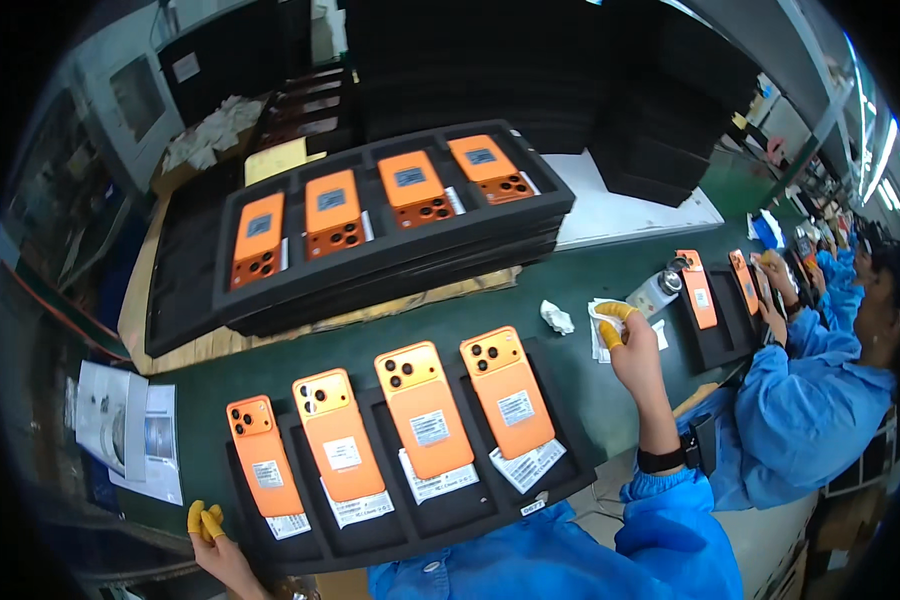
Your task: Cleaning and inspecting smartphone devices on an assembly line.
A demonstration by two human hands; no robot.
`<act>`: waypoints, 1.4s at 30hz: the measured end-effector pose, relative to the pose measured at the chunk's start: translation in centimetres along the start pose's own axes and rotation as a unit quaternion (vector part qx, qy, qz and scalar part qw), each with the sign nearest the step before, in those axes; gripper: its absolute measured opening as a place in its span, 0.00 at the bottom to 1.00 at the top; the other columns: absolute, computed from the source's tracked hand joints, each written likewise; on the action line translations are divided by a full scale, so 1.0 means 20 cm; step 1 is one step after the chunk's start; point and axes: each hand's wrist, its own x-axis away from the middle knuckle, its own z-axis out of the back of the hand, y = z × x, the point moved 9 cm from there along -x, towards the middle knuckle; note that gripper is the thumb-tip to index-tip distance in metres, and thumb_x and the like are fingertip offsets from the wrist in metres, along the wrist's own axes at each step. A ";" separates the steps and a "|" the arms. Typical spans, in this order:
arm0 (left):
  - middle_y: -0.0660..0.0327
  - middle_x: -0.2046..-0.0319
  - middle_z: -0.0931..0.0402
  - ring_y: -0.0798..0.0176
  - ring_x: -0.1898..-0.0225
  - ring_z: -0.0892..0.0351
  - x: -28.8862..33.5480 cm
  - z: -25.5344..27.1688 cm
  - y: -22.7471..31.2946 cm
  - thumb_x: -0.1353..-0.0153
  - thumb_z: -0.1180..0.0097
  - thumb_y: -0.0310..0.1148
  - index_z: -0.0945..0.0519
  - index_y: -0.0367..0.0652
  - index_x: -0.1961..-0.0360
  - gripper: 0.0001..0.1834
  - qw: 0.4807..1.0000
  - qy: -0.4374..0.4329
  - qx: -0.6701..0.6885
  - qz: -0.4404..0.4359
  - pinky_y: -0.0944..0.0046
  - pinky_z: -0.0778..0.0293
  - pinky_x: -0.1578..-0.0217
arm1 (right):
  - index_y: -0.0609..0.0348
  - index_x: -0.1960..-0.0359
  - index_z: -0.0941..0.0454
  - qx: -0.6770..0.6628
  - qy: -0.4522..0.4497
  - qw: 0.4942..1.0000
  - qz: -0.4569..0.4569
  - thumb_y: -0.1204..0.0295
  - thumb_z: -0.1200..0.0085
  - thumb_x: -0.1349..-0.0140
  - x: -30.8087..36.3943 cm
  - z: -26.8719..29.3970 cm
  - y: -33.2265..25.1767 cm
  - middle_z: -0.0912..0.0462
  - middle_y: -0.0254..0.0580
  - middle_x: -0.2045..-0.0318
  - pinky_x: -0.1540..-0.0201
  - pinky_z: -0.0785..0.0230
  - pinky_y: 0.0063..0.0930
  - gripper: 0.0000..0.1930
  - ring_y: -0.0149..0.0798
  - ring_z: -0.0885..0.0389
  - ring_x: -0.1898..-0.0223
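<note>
My right hand (634,350), in yellow finger cots, pinches a white wipe (600,345) over the green bench, beside a dispenser bottle (657,292). My left hand (215,545) also wears yellow finger cots; it is beside the near-left corner of a black foam tray (400,545), apparently holding nothing. Several orange phones lie back up in that tray, each with a sticker and a printed white slip under its lower end: the leftmost (278,482), the second (355,465), the third (440,425) and the rightmost (515,400).
Beyond, a stack of black trays (400,255) carries more orange phones (332,205) on top. A crumpled wipe (557,318) lies on the bench (350,322). Papers (155,450) sit at left. On the right, a person in blue (810,385) works at another phone tray (720,340).
</note>
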 end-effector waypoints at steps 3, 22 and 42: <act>0.55 0.61 0.22 0.66 0.60 0.22 0.00 -0.06 0.08 0.33 0.55 0.26 0.26 0.33 0.49 0.14 0.997 -0.013 -0.068 -0.046 0.67 0.25 0.56 | 0.62 0.57 0.24 0.157 0.001 0.983 0.090 0.80 0.44 0.46 0.06 0.04 -0.11 0.19 0.48 0.66 0.65 0.29 0.31 0.13 0.46 0.20 0.68; 0.53 0.54 0.23 0.62 0.54 0.25 0.01 -0.17 0.02 0.34 0.53 0.29 0.27 0.30 0.49 0.16 0.967 -0.158 -0.200 0.022 0.66 0.32 0.52 | 0.62 0.45 0.30 0.162 -0.182 0.969 -0.042 0.69 0.37 0.48 0.72 -0.03 -0.02 0.28 0.56 0.54 0.54 0.33 0.39 0.27 0.53 0.27 0.56; 0.50 0.54 0.25 0.56 0.55 0.21 0.15 -0.25 0.07 0.39 0.48 0.36 0.31 0.34 0.46 0.23 0.885 -0.238 0.335 0.218 0.60 0.24 0.54 | 0.64 0.40 0.38 -0.427 -0.106 0.881 -0.174 0.76 0.43 0.42 0.75 -0.02 0.06 0.29 0.44 0.45 0.41 0.41 0.26 0.28 0.35 0.31 0.44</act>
